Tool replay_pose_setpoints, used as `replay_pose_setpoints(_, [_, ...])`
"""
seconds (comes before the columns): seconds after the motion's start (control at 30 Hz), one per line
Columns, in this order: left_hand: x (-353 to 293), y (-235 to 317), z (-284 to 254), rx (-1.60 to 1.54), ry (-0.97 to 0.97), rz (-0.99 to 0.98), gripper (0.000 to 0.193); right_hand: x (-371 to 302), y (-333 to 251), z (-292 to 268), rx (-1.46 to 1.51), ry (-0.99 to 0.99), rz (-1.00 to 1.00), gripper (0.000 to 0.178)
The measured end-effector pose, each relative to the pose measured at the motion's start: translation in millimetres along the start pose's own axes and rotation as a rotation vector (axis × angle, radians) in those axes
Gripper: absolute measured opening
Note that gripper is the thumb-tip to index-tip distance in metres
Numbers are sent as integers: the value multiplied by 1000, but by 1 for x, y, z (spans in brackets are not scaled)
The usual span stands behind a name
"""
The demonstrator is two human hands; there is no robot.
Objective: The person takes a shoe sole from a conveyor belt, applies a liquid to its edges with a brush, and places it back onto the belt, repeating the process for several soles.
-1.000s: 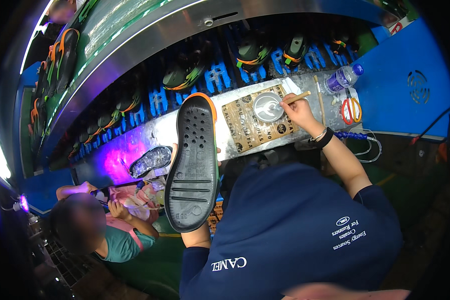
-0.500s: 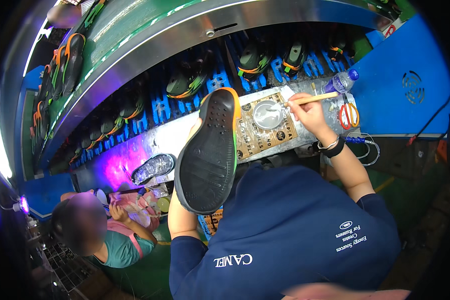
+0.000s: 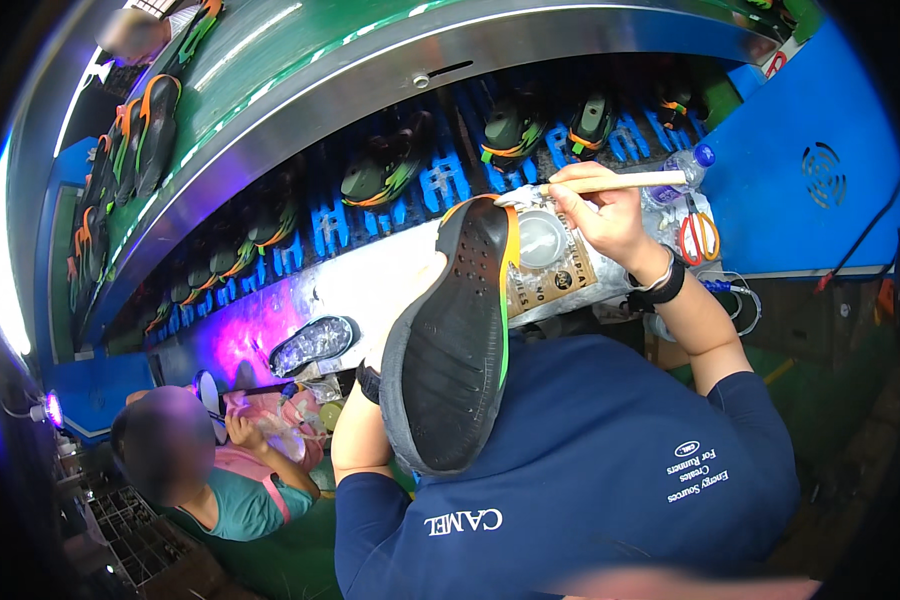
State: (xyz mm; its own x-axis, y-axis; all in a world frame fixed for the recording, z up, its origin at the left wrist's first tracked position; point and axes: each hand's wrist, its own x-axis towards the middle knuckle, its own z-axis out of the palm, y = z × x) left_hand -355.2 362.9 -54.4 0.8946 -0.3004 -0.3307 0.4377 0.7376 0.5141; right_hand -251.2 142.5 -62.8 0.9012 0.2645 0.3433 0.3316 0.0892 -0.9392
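Note:
My left hand, mostly hidden behind it, grips a black shoe sole with an orange and green rim, its dark inner face with small holes turned up. In my right hand is a wooden-handled brush. The white bristles meet the orange rim at the sole's far end. Beside the sole, a round cup with whitish liquid stands on a piece of printed cardboard.
Another dark sole lies on the bench to the left. A bottle and orange-handled scissors lie at the right. Behind the bench, shoes rest on blue racks under a metal-edged conveyor. A co-worker sits at the left.
My right hand has brought the brush from over the cup to the sole's far rim. The sole has shifted right and slightly nearer, still in my left hand.

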Motion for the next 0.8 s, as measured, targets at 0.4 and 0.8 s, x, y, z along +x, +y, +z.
replay_pose_setpoints(0.4, [0, 5, 14, 96, 49, -26, 43, 13, -8, 3, -105, -63, -178, 6])
replay_pose_setpoints(0.8, [2, 24, 35, 296, 93, -90, 39, -12, -10, -13, -322, -185, -261, 6])
